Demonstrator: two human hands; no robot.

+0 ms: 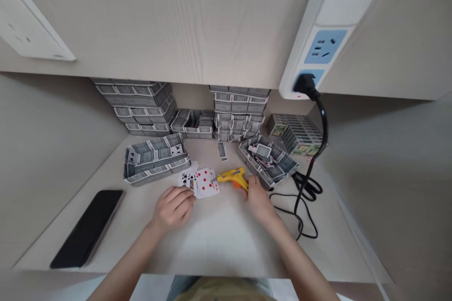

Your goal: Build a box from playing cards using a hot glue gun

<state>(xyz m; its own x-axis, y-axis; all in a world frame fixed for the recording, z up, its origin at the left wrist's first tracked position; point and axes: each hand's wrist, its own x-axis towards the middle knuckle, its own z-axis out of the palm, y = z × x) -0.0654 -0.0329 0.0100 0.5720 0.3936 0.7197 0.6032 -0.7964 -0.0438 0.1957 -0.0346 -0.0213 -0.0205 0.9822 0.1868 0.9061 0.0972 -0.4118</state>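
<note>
My right hand (pixel 259 198) is wrapped round the handle of a yellow glue gun (pixel 231 176) with an orange trigger. The gun's nozzle points left, over playing cards (pixel 205 182) that lie fanned on the desk. Red diamond cards lie on top, with spade cards at their left side. At the cards' lower left edge is my left hand (pixel 175 207), its fingers curled together at the card edge; whether it grips a card is hard to make out. A single card (pixel 222 151) lies face down farther back.
Open card-covered boxes stand at left (pixel 157 157) and right (pixel 268 160), with stacks of such boxes (pixel 240 113) behind. A black phone (pixel 88 228) lies left. Black cable (pixel 306 186) loops right, below a power strip (pixel 325 47). An overhanging panel (pixel 197 23) spans the back.
</note>
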